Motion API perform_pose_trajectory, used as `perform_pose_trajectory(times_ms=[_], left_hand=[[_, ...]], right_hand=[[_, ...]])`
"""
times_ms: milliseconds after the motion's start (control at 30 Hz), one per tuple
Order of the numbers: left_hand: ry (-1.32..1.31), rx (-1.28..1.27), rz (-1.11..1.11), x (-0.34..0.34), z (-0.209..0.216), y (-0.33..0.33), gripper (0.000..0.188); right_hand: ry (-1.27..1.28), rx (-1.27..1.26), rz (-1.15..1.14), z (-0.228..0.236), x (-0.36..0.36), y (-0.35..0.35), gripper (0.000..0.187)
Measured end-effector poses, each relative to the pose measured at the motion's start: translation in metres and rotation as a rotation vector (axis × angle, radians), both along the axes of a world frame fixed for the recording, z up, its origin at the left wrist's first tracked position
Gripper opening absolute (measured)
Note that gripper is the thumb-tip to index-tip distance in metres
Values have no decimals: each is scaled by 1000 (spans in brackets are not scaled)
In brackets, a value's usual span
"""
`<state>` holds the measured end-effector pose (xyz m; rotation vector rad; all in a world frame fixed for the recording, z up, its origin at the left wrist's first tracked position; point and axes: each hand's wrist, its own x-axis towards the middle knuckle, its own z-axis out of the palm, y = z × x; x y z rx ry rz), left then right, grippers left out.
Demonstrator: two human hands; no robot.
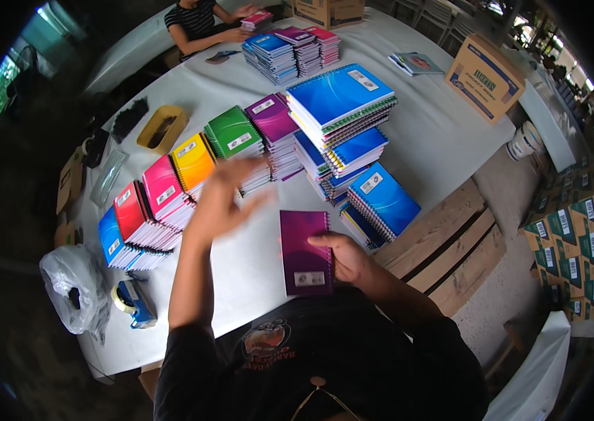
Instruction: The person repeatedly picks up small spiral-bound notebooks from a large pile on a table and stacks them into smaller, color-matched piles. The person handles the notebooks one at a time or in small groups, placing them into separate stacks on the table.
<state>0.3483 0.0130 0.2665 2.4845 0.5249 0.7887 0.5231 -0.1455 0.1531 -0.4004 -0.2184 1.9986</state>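
A purple spiral notebook [298, 249] is in my right hand [348, 257], held at its right, wire-bound edge with the thumb on the cover. My left hand [227, 200] is raised over the table, blurred by motion, its fingers stretched apart with nothing seen in them. Past it runs a curved row of notebook stacks: blue [116, 235], red [132, 210], pink [163, 182], yellow [191, 156], green [232, 132] and purple [269, 116]. My left hand and wrist partly cover the yellow and green stacks.
Tall blue-topped notebook piles [342, 95] stand right of the row. A tape dispenser [139, 303], plastic bag [76, 288] and yellow tray [163, 128] lie left. Across the table, a person [195, 28] handles notebooks near more stacks [270, 56]. A cardboard box [485, 77] sits far right.
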Motion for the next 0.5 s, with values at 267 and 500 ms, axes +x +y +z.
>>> perform_pose_trajectory(times_ms=[267, 500], left_hand=[[-38, 58, 600, -4, -84, 48, 27], [-142, -579, 567, -24, -121, -86, 48]], right_hand=[[134, -64, -266, -41, -13, 20, 52], [-109, 120, -558, -65, -49, 30, 43]])
